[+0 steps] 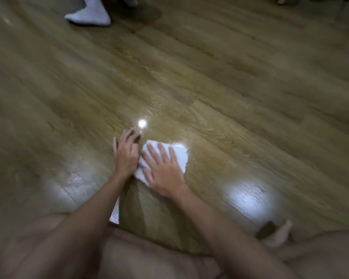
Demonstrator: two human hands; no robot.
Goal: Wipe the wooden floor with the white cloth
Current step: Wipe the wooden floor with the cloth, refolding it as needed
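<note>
A: Where is the white cloth (170,156)?

B: Flat on the wooden floor (210,77), in the lower middle of the view, just in front of the person's knees. It lies a little below a small bright spot of reflected light (142,123).

A: And the right hand (165,170)?

B: It lies palm down on top of the cloth, fingers straight and spread apart, pressing it against the boards. The cloth's far and right edges show beyond the fingertips.

A: What about the left hand (126,155)?

B: It is just beside the cloth, on its left edge. The fingers are fairly straight and loosely fanned, reaching toward the floor past the cloth's near-left corner. It holds nothing. Whether its thumb side touches the cloth I cannot tell; the picture is blurred there.

A: Anything else on the floor?

B: Two broad patches of glare, one left of the arms and one to the right. At the top left stands a foot in a white sock (89,15). At the lower right, a bare foot (280,232) shows, blurred, near the person's leg.

A: How do the arms lie?

B: Both forearms are bare and reach forward from the bottom edge, converging toward the cloth.
</note>
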